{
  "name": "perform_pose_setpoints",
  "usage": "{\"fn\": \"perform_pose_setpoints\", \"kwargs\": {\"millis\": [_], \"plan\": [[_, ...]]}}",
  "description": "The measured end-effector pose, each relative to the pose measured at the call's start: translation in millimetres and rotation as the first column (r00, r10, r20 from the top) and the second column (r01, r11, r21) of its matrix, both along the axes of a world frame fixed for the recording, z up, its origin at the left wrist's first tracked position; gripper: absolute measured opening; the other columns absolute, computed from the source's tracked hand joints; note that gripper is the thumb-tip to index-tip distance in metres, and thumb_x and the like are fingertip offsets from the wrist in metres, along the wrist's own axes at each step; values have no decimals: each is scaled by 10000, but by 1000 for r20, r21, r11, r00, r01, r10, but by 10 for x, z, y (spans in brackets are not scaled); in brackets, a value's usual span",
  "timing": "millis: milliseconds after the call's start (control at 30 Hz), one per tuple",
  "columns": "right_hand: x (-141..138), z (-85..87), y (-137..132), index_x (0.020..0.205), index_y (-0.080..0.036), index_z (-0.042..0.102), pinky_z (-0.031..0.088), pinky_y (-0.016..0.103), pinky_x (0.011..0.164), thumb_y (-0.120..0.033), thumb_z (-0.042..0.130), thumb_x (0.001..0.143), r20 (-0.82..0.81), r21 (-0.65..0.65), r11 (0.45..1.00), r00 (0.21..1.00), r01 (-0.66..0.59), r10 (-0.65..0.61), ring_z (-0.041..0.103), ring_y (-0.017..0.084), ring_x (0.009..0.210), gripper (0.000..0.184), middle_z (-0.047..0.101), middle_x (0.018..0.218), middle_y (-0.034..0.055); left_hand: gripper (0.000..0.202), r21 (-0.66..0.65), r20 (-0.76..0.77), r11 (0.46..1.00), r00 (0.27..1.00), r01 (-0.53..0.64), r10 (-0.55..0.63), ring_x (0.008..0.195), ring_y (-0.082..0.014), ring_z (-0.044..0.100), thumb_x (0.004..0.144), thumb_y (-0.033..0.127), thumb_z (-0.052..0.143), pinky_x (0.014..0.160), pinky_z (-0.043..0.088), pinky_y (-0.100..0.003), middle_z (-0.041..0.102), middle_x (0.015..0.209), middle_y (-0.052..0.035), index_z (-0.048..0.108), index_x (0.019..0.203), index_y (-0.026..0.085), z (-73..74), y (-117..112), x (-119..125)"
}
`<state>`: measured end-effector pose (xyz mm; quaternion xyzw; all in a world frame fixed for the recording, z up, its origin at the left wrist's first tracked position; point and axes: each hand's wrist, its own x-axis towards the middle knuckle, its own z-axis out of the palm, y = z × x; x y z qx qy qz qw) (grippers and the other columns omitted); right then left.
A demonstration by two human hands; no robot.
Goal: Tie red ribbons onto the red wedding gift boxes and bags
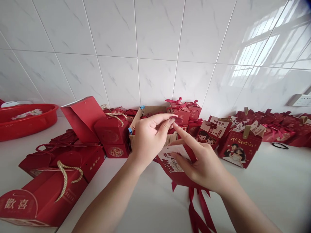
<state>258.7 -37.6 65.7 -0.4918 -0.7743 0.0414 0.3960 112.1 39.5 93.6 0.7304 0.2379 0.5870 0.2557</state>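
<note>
My left hand is raised over the counter with its fingers pinched on a small dark red flap or ribbon end. My right hand lies just right of it, index finger stretched up to touch the same spot, the other fingers holding a red gift box with a cartoon couple printed on it. Red ribbons trail from that box toward me. Behind my hands stands an open cardboard carton.
Red gift bags with rope handles crowd the left of the white counter. A red plastic basin sits far left. More printed red boxes line the tiled wall to the right, beside a black hair tie and a wall socket.
</note>
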Motion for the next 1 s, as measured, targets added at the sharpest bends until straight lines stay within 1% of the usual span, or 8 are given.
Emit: {"fn": "perform_pose_setpoints", "kwargs": {"millis": [100, 200, 333, 400, 500, 667, 833, 1000], "plan": [[16, 15, 17, 1517, -282, 228, 478, 258, 507, -170, 518, 842, 9, -34, 999, 1000, 14, -14, 558, 144, 513, 744, 691, 752, -3, 204, -40, 18, 999, 999, 30, -29, 834, -175, 714, 872, 300, 618, 775, 604, -275, 757, 978, -56, 733, 984, 175, -4, 14, 18], [26, 25, 19, 1523, -255, 221, 415, 233, 462, -169, 508, 848, 13, -33, 999, 1000, 20, -19, 478, 118, 461, 738, 670, 703, -7, 181, -72, 47, 996, 998, 55, -51, 828, -169, 709, 850, 281, 642, 768, 595, -259, 758, 957, -61, 737, 948, 163, 16, 13, 27], [15, 22, 28, 1526, -260, 204, 373, 216, 451, -161, 501, 845, 35, -14, 999, 999, 36, -35, 408, 96, 430, 750, 664, 701, -16, 125, -198, 143, 963, 978, 180, -153, 811, -161, 701, 801, 243, 685, 711, 583, -221, 754, 848, -49, 737, 866, 150, 43, 35, 16], [8, 16, 37, 1524, -267, 208, 379, 211, 463, -163, 494, 848, 44, -1, 999, 998, 50, -50, 409, 91, 431, 742, 672, 723, -15, 130, -266, 184, 933, 963, 244, -199, 810, -158, 694, 781, 256, 708, 709, 577, -219, 747, 836, -43, 739, 855, 154, 52, 54, 6], [5, 9, 45, 1521, -279, 212, 407, 209, 493, -172, 482, 861, 52, 35, 998, 997, 56, -58, 467, 97, 464, 722, 685, 768, -9, 162, -343, 220, 888, 945, 306, -241, 840, -164, 685, 766, 298, 733, 752, 571, -237, 739, 862, -47, 744, 852, 160, 60, 70, -3], [15, 9, 43, 1524, -287, 198, 457, 224, 539, -161, 471, 867, 66, 71, 996, 996, 54, -59, 539, 122, 523, 722, 678, 739, -11, 168, -388, 291, 830, 908, 401, -303, 836, -169, 679, 759, 322, 745, 805, 580, -297, 719, 806, -40, 742, 810, 162, 53, 84, 7], [5, -28, 47, 1515, -321, 201, 445, 217, 516, -151, 479, 879, 95, 114, 990, 991, 81, -92, 538, 116, 523, 715, 676, 772, -21, 157, -377, 300, 841, 910, 388, -286, 785, -130, 659, 745, 326, 760, 750, 579, -238, 701, 766, -23, 743, 770, 172, 31, 119, 18], [-47, -83, 45, 1505, -352, 200, 418, 215, 465, -149, 495, 889, 129, 207, 972, 982, 112, -141, 513, 110, 502, 713, 677, 801, -34, 174, -327, 296, 883, 924, 336, -242, 778, -148, 661, 733, 334, 767, 766, 575, -271, 708, 772, -37, 750, 776, 167, 28, 116, 21]]}}
